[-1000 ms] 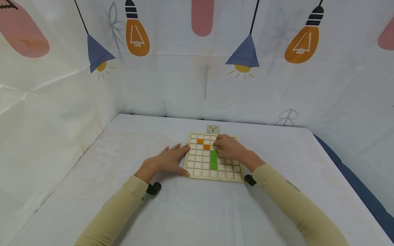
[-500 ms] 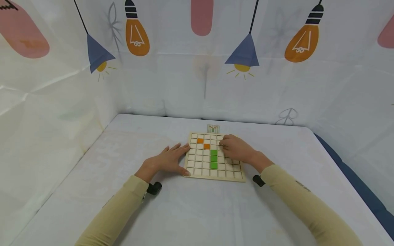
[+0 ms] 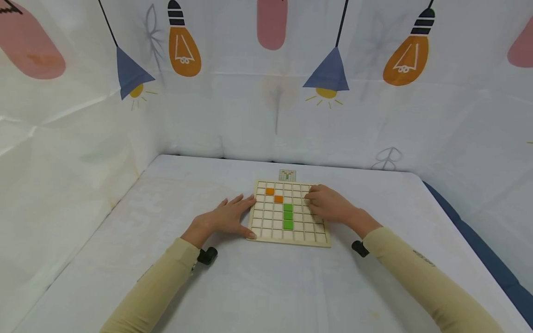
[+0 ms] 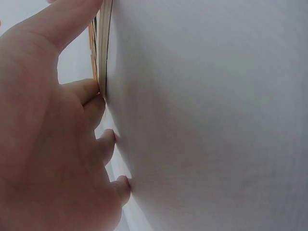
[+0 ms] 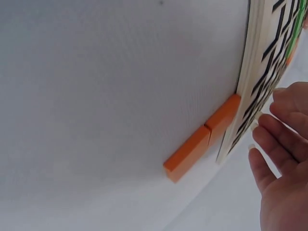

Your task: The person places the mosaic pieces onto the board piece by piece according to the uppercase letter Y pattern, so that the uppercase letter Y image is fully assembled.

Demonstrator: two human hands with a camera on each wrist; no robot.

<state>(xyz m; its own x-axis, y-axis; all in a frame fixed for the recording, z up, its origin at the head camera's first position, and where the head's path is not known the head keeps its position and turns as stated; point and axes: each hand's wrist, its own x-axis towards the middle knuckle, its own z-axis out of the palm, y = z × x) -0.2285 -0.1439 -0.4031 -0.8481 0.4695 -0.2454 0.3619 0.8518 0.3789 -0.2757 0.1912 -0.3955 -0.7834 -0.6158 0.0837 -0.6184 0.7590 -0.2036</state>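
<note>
A pale wooden grid board (image 3: pixel 299 235) lies on the white table, with two orange tiles (image 3: pixel 278 199) in a diagonal and a column of green tiles (image 3: pixel 288 215) set in its cells. My left hand (image 3: pixel 226 217) is spread at the board's left side, thumb and fingertips against its edge, as the left wrist view also shows. Over the right part of the board is my right hand (image 3: pixel 331 203), its fingers loosely bent and nothing visible in them. In the right wrist view two orange blocks (image 5: pixel 187 154) lie end to end beside the board, the nearer one close to its edge.
A small pattern card (image 3: pixel 287 175) with a coloured grid lies just behind the board. White cloth with printed lamps and bulbs hangs behind the table (image 3: pixel 200 185) and along its sides. Dark blue fabric (image 3: pixel 479 240) shows past the right table edge.
My right hand has moved rightward across the board, from the middle columns to the right-hand ones, uncovering light cells. My left hand stays at the left edge.
</note>
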